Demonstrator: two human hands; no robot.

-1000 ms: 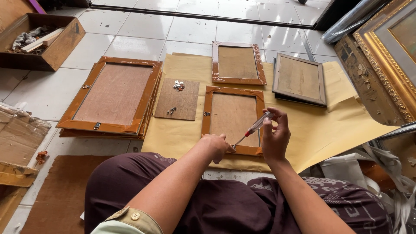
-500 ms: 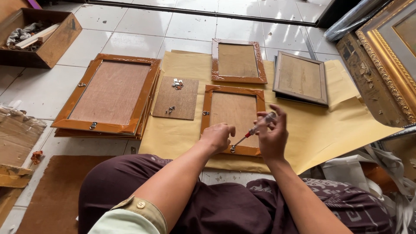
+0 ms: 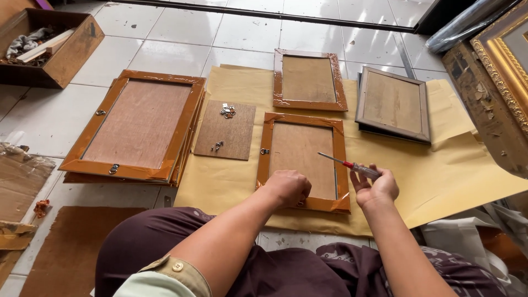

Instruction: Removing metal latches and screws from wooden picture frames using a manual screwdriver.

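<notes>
White floor tiles carried yellow paper; the right hand (image 3: pixel 375 187) had lifted its gripped screwdriver (image 3: pixel 347 164) off the near frame (image 3: pixel 301 159), the left hand (image 3: pixel 288 187) fisted at its bottom edge.

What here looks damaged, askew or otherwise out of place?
Mostly orderly. The orange tape on the picture frame under the left hand is wrinkled at the corners. The dark frame leaning at the right has flaking, chipped paint. The right hand holds a screwdriver.
</notes>
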